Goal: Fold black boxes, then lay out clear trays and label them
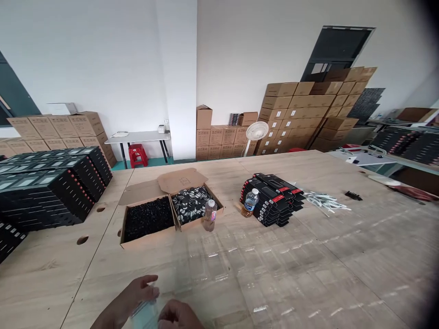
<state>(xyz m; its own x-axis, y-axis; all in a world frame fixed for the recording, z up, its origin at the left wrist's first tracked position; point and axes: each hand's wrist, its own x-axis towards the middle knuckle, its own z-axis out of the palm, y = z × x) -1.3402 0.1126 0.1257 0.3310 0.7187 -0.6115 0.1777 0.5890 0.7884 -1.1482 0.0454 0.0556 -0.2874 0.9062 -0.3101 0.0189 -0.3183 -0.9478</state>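
At the bottom edge, a see-through pale-blue plastic piece [145, 315] lies between my two hands, its lower part cut off by the frame. My left hand [137, 292] is on its upper side, index finger pointing out and the other fingers bent against the piece. My right hand [179, 315] is curled with its fingertips at the piece's right edge, partly out of view. Beyond them, rows of clear plastic pieces [236, 269] cover the wooden table [44, 274]; their exact kind is hard to make out.
Two open cartons hold small black parts [149, 219] and black-and-white flat pieces [192, 203]. Two drink bottles [210, 215] [250, 203] stand near stacked black boxes [274, 196]. White strips [325, 201] lie to the right. More black boxes [51, 192] are piled left, beside table holes.
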